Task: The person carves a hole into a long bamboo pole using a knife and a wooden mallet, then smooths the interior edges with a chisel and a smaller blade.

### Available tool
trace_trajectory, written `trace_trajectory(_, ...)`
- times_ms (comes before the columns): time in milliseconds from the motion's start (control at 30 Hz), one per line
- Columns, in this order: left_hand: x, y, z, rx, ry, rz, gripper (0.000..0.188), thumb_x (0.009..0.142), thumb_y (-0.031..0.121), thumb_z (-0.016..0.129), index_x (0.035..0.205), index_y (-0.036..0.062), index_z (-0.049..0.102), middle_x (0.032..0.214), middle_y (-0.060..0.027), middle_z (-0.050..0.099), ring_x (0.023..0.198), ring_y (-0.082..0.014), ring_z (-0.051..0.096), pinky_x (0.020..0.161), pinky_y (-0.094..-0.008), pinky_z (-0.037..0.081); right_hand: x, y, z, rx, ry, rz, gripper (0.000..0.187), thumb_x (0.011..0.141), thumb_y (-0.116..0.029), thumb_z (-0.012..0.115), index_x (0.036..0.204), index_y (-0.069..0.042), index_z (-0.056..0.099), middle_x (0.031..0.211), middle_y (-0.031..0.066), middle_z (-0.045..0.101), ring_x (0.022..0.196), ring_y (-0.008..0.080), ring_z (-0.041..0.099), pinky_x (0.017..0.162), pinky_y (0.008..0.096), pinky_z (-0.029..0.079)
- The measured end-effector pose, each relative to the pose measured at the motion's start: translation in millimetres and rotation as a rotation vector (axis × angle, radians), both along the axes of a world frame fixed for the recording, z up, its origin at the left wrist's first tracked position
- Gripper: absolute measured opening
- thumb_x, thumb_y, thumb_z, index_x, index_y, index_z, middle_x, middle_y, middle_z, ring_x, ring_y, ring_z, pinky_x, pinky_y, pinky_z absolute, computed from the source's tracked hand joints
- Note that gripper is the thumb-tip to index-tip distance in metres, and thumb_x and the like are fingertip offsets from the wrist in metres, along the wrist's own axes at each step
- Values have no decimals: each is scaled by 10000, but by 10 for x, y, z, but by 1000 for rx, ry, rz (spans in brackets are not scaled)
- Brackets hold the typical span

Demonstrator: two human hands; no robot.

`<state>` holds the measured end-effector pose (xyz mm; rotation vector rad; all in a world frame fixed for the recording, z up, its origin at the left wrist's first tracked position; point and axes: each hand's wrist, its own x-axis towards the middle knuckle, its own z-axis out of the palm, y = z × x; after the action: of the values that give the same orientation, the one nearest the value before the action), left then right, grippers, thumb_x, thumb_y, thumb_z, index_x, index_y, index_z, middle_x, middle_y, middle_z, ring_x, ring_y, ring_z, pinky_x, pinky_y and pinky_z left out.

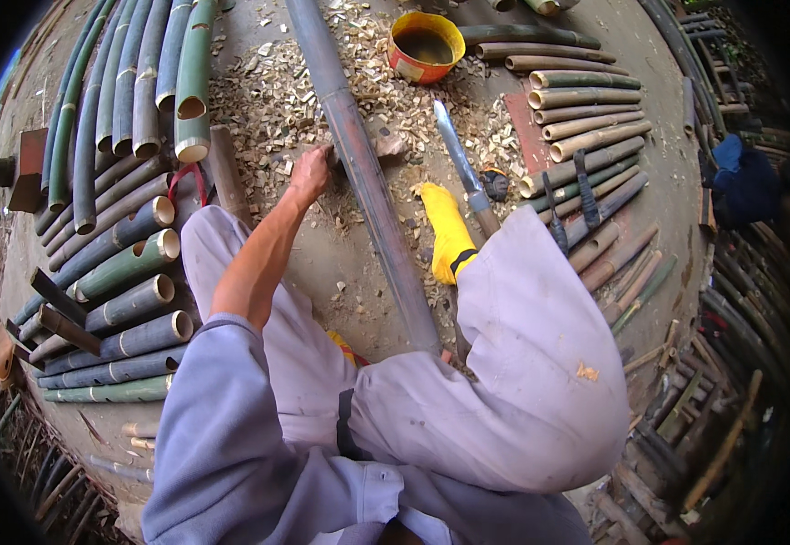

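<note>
A long dark bamboo pole (351, 145) runs from the top of the head view down between my legs. My left hand (309, 174) is closed in a fist just left of the pole, at a dark piece that meets the pole's side. On the pole's other side a brownish lump (391, 145) shows; whether the two are one thing I cannot tell. Small skin-coloured fingertips beside the pole's near end seem to be my right hand (447, 356); my leg hides the rest. A long-bladed knife (452, 136) lies right of the pole, near my yellow-covered foot (445, 232).
Wood chips (258, 118) cover the ground around the pole. A yellow and red bucket (404, 65) stands beyond. Cut bamboo tubes (145, 82) lie in rows on the left, with more bamboo pieces (595, 97) on the right. A small dark round object (496, 184) lies by the knife.
</note>
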<state>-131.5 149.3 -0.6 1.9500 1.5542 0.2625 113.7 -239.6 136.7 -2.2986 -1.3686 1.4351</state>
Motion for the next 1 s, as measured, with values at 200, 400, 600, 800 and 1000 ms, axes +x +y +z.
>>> trace_trajectory(200,-26,-28,-87,54,-66,5,342,725,-15,511,1044,40,623,974,-233,636,907,-418,620,796,-476,510,-34,39,3,8,-2,-11,511,779,-276,658,1178,-32,453,965,245,592,899,395,600,793,462,472)
trace_trajectory(400,-14,-65,-89,146,-152,-1,338,705,-16,508,1021,31,618,971,-236,628,879,-430,612,775,-484,500,25,-10,57,-16,-1,-41,463,789,-275,645,1146,-29,480,932,241,600,874,391,606,775,463,475)
trace_trajectory(600,38,-109,-60,94,-116,41,468,710,-35,506,1156,65,610,1031,-221,626,936,-422,607,824,-473,503,157,-120,59,-64,3,-52,419,800,-274,633,1114,-26,508,899,236,608,850,386,612,757,463,479)
trace_trajectory(800,-24,-120,-23,123,-111,82,465,711,-34,510,1152,75,605,1029,-210,623,932,-415,609,803,-471,508,324,-129,58,-118,7,-59,378,810,-272,620,1082,-23,535,866,232,616,825,382,618,739,464,482)
trace_trajectory(1000,34,-94,7,145,-166,134,465,700,-44,524,1145,65,603,1037,-206,627,950,-412,600,835,-465,494,440,-178,43,-181,29,-79,343,820,-271,607,1051,-21,563,833,228,624,801,377,623,722,464,486)
